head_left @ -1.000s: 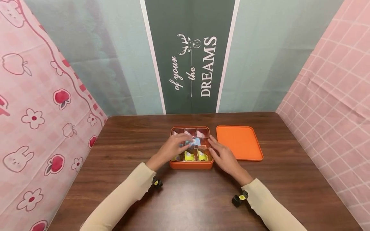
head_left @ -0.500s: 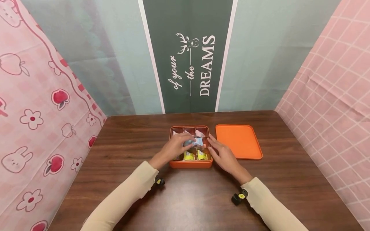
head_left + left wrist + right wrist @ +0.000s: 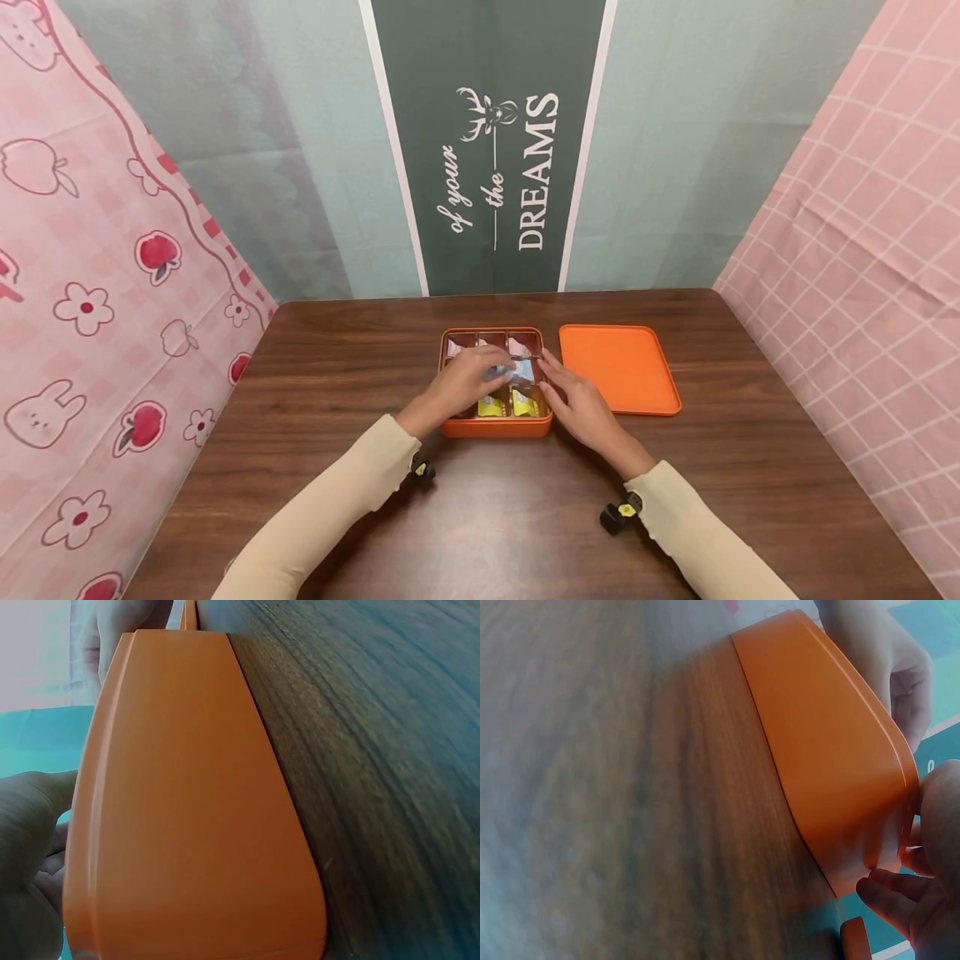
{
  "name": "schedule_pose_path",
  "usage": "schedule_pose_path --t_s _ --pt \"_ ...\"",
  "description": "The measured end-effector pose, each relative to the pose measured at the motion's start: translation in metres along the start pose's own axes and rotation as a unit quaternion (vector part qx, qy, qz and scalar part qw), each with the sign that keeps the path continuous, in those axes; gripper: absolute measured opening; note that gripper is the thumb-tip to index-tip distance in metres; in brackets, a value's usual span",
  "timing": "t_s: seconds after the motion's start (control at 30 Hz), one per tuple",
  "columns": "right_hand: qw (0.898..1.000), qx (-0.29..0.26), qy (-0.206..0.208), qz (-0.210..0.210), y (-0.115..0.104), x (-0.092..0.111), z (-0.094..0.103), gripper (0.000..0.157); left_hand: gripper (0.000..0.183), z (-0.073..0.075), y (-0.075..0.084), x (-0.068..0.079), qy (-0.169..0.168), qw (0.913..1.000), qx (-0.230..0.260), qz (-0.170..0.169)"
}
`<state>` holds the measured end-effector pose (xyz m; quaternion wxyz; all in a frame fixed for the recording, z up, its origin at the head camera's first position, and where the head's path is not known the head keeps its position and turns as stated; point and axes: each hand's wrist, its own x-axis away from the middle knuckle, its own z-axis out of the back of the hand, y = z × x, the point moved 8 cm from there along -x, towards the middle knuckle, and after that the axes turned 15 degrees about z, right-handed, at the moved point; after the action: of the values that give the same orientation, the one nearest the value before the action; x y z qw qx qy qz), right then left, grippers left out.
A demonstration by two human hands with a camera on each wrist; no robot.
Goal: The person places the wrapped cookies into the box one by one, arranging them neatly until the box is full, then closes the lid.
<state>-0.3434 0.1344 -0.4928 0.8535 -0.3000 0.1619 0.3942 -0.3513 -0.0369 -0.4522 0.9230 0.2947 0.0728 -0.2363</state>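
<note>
An orange divided box stands uncovered on the table, with small wrapped candies in its compartments. My left hand reaches over its left side, fingers bent, thumb and fingertips pinching a blue wrapped candy at the middle row's right compartment. This hand hides the middle row's left part. Pink wrapped candies lie in the back row, yellow ones in the front row. My right hand rests at the box's right side with extended fingers; in the right wrist view its fingertips touch the outer wall near a corner.
The orange lid lies flat on the brown wooden table, just right of the box. Behind the table hangs a green cloth with lettering. Pink patterned cloths line the left and right sides.
My left hand has shifted slightly right, and the blue candy has moved right with it into the right compartment of the middle row. The right hand stays at the box's side.
</note>
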Motion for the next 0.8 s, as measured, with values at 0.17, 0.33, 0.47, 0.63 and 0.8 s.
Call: schedule_pose_path --t_s 0.17,0.33,0.47,0.63,0.8 --pt "1.0 -0.004 -0.004 -0.003 0.0 0.0 -0.001 0.049 0.02 -0.002 0.004 -0.002 -0.01 0.9999 -0.007 0.003" --pt "1.0 -0.005 -0.009 -0.009 0.001 0.0 -0.002 0.05 0.02 -0.003 0.007 -0.004 -0.009 0.9999 -0.008 0.007" --pt "1.0 -0.006 -0.007 -0.002 0.0 -0.001 -0.002 0.05 0.019 -0.004 0.008 -0.005 -0.006 0.9998 -0.017 0.003" --pt "1.0 -0.002 -0.006 0.002 -0.001 -0.003 -0.001 0.05 0.018 -0.005 0.01 -0.009 -0.004 0.9995 -0.032 -0.005" --pt "1.0 0.003 -0.006 -0.003 -0.001 -0.001 -0.001 0.05 0.018 -0.008 0.012 -0.01 -0.009 0.9994 -0.033 -0.003"
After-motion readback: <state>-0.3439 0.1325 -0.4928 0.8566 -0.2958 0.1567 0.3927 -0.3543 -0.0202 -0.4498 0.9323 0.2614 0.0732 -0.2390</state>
